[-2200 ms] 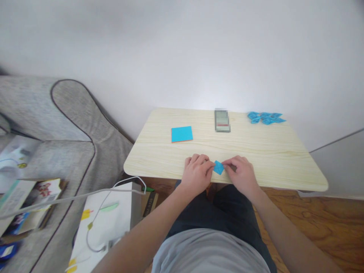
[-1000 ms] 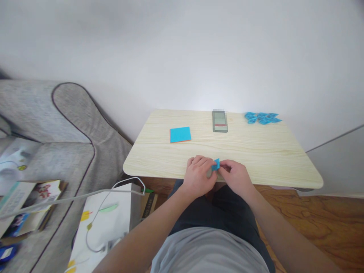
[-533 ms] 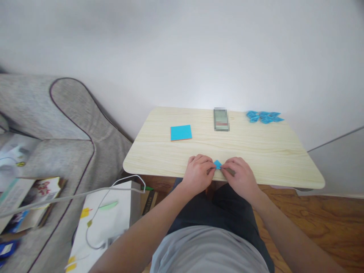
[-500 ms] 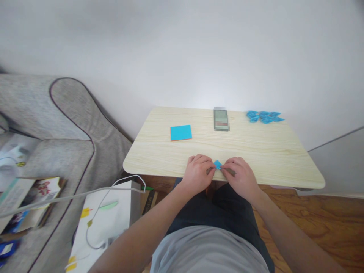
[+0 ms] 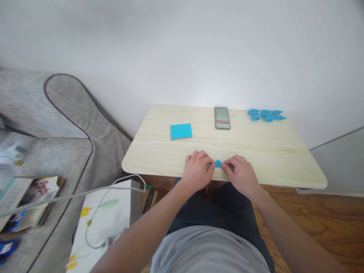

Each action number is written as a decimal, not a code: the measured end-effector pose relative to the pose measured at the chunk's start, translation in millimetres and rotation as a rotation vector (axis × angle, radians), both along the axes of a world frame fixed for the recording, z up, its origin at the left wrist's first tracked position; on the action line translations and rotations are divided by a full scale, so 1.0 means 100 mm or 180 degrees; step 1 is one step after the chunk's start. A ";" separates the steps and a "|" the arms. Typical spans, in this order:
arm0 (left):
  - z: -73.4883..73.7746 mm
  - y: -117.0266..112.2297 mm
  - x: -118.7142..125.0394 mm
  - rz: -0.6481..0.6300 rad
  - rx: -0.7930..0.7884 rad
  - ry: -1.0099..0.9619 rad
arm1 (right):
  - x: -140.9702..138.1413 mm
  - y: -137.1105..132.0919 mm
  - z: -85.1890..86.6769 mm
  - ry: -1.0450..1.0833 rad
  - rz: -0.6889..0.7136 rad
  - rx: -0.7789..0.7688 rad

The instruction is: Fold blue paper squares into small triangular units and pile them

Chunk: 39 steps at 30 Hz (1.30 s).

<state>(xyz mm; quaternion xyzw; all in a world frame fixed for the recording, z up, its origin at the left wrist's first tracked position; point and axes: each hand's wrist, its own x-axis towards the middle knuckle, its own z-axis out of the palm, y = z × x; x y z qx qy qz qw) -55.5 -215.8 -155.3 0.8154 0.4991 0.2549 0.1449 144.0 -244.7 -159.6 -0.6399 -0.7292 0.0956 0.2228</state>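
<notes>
I had the left hand (image 5: 198, 170) and right hand (image 5: 241, 174) pinching the folded paper (image 5: 218, 163) at opposite corners, thumbs and forefingers closed on it, at the table (image 5: 284, 163).

The small folded blue paper piece (image 5: 218, 163), a creased diamond at first, now shows as a flat-based triangle. The left hand (image 5: 198, 169), which covered part of it a second ago, now pinches only its left corner.

Matt folded paper (image 5: 218, 163), smooth wood-grain tabletop (image 5: 273, 151)
</notes>
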 end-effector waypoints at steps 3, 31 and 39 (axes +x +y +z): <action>0.01 0.01 0.03 0.0083 0.0004 0.0043 | -0.05 0.01 0.02 -0.0156 -0.0075 0.0016; -0.01 0.04 0.00 0.0103 -0.0071 0.0044 | -0.14 -0.14 -0.05 -0.0164 -0.0250 0.0347; -0.01 0.06 0.00 0.0066 -0.0058 0.0032 | -0.15 -0.16 -0.03 -0.0341 -0.0131 0.0385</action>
